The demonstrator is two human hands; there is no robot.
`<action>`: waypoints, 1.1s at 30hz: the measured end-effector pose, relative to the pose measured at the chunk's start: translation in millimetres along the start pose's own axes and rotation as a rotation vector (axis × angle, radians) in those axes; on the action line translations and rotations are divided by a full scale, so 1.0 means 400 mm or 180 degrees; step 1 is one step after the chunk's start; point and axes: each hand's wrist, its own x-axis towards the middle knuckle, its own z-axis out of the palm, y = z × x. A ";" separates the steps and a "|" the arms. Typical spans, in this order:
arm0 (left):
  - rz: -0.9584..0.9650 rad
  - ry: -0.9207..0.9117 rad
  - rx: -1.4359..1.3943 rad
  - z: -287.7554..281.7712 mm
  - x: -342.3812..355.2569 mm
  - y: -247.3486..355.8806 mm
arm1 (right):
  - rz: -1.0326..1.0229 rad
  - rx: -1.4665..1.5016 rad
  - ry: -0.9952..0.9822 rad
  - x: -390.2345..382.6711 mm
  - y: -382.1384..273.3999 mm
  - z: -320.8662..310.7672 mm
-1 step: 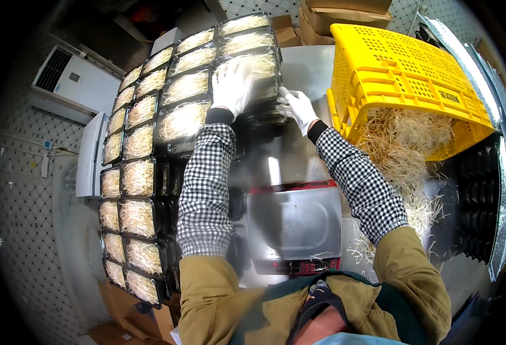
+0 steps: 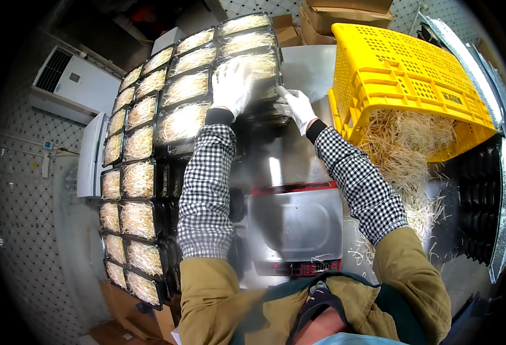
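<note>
Two white-gloved hands in the head view, both at the far side of the steel table (image 2: 307, 66), checked sleeves reaching out from the near edge. Filled black tray (image 2: 278, 64): far, left of centre, at the near right corner of the block of filled trays (image 2: 160, 179); more dark tray edges show beneath it. Its long axis appears to run left to right, roughly across the line of the forearms. Left hand (image 2: 233, 87): over the left part of this tray, back of the glove upward, fingers pointing far; outline blurred, so cannot tell whether they press or grip. Right hand (image 2: 296, 107): at the near right corner of the stack, slightly nearer than the top tray, fingers partly bent toward the dark edges; cannot tell whether anything is pinched. Key relation: the tray lies directly beneath the left hand, the closer of the two, and far and to the left of the right hand. Surroundings: steel-topped scale (image 2: 302, 224), near, between the forearms; yellow crate (image 2: 408, 69) on its side, far right, mouth toward the near side; pale strands (image 2: 405, 152) spilling from it; dark stacked trays (image 2: 476, 195) at right.
</note>
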 end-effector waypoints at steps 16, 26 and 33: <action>0.0345 -0.0466 -0.0831 -0.061 0.061 0.013 | -0.1876 -0.0735 0.1701 0.187 -0.082 0.032; -0.0166 -0.1250 0.0035 -0.071 0.049 0.068 | -0.1397 -0.3439 0.0377 0.513 -0.235 0.001; -0.0291 -0.0741 0.0242 -0.048 -0.023 0.027 | -0.0585 -0.1908 0.0458 0.495 -0.221 0.165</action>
